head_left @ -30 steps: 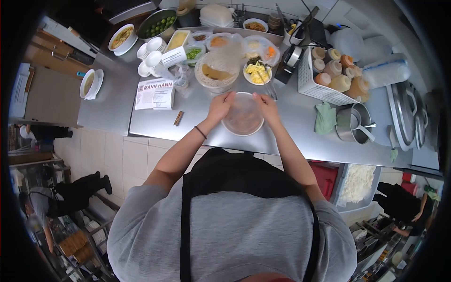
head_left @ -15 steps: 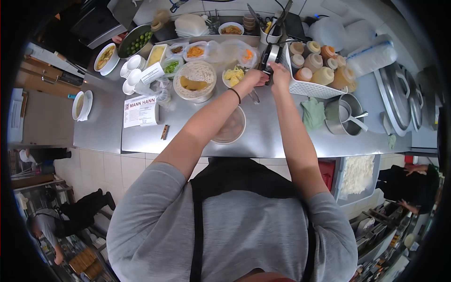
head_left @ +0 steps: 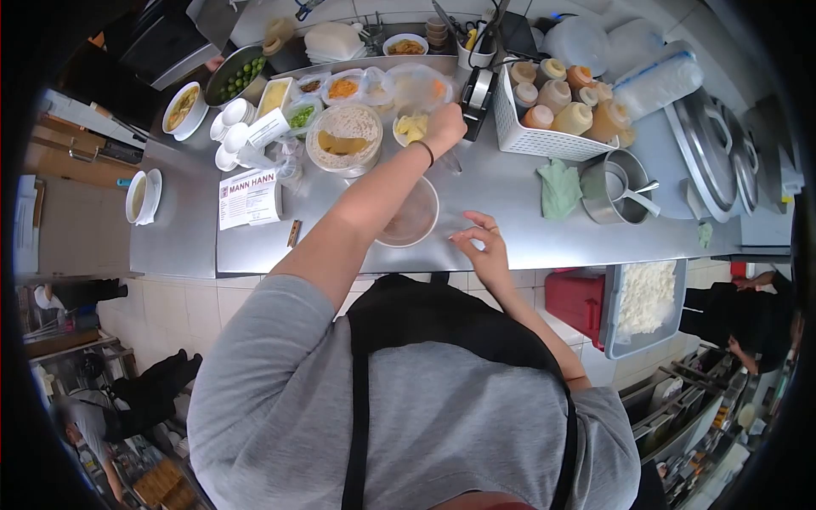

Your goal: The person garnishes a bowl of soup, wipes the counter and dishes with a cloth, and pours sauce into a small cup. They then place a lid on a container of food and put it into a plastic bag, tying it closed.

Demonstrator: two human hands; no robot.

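My left hand (head_left: 448, 127) is closed at the far side of the counter, between a bowl of yellow pieces (head_left: 413, 127) and a black tape dispenser (head_left: 478, 92) with a pale roll. What its fingers hold, if anything, is hidden. Nearer to me, my right hand (head_left: 484, 248) is raised by the counter's front edge with its fingers bent into a pinch. Anything between those fingertips is too small to make out. Just left of it stands a round lidded container (head_left: 415, 219) with brownish contents, partly under my left forearm. A large round tub (head_left: 344, 140) with a tan patch lies beyond.
A white basket of sauce bottles (head_left: 557, 140) stands to the right, near a green cloth (head_left: 559, 189) and a metal pot (head_left: 599, 202). On the left lie a printed paper (head_left: 248, 201), a clothespin (head_left: 294, 233) and white cups (head_left: 235, 136). Other people work in the background.
My right hand has left the tape dispenser and come back toward me, beside the round lidded container. My left hand stays near the dispenser, now more closed. The view has shifted slightly.
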